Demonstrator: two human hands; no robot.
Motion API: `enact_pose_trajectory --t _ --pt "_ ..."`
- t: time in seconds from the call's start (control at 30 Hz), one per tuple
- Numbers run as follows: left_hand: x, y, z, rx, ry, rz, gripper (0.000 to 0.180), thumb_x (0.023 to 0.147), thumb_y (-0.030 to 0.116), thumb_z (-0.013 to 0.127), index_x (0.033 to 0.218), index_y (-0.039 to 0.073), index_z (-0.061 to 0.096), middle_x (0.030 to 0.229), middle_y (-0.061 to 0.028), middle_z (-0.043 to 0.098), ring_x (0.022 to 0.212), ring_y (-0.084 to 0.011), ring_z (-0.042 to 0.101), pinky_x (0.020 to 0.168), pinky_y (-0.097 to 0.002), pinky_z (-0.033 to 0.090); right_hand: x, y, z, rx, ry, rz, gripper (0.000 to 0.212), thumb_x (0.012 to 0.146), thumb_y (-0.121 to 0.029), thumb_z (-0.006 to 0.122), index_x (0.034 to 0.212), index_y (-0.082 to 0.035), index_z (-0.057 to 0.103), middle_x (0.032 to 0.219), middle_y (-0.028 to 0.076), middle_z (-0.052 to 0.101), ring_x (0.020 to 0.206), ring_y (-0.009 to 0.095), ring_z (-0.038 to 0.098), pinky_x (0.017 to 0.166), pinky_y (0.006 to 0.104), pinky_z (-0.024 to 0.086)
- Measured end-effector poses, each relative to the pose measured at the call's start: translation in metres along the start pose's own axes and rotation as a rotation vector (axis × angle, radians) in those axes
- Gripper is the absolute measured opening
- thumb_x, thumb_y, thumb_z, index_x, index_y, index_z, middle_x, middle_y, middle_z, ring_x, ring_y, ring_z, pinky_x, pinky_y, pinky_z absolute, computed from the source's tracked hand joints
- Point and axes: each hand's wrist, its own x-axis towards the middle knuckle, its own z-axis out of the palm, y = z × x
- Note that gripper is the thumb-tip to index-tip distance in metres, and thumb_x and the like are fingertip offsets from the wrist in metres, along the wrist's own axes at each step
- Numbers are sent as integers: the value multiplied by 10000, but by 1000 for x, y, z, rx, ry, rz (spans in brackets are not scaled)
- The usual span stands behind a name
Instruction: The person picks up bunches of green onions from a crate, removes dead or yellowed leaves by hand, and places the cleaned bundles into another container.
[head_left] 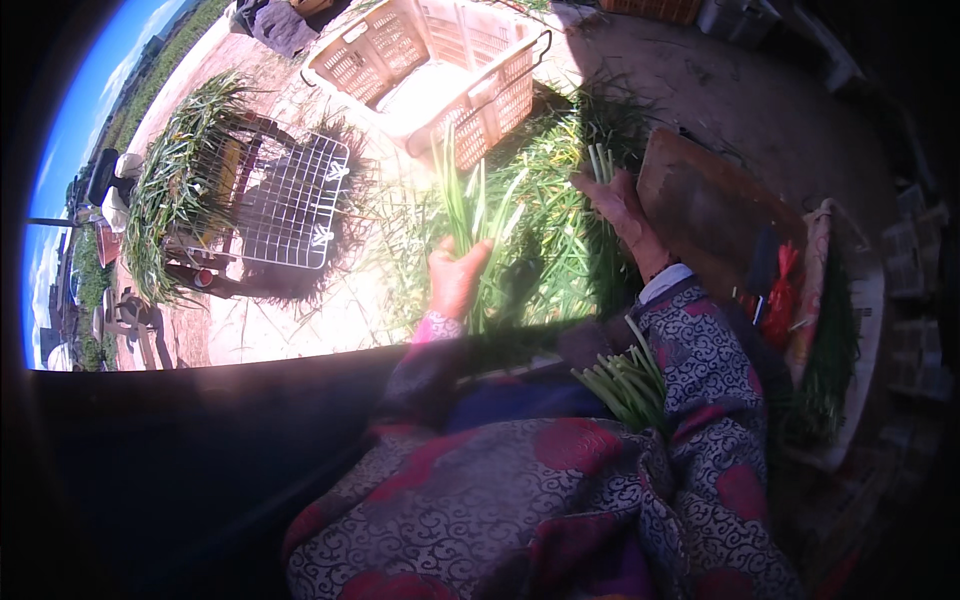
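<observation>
My left hand (460,278) is closed round a loose bunch of garlic chives (458,205), their pale stalks and leaves fanning upward in bright sunlight. To its right, in shade, my right hand (622,208) grips a smaller bunch of stalks (600,163), whose cut-looking pale ends point up. Beneath and between both hands spreads a large heap of green chives (565,225). Another bundle of stalks (628,385) rests by my lap, against my right sleeve. Part of the left hand's bunch is washed out by glare.
Beyond the heap stands a pale plastic crate (505,105) with slotted walls. At the left, a wire rack (290,195) adjoins a cart loaded with greens (185,185). A brown board-like tray (700,190), a red plastic bag (782,295) and a white crate (860,390) are at the right.
</observation>
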Motion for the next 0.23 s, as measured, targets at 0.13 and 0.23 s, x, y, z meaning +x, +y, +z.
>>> enact_pose_trajectory --t 0.13,0.23 --pt "0 -9 17 38 -99 -59 190 847 -14 699 1034 -22 660 880 -42 681 703 -85 616 650 -215 499 -35 -46 39 58 -314 71 177 849 -200 717 851 -26 685 579 14 553 467 87 488 435 282 371" --pt "-2 -8 17 -12 -105 -73 248 833 52 721 1060 -34 670 863 -69 702 680 -100 624 617 -228 491 -35 -49 38 84 -324 137 177 858 -192 712 903 -22 697 588 20 570 472 100 516 439 278 389"
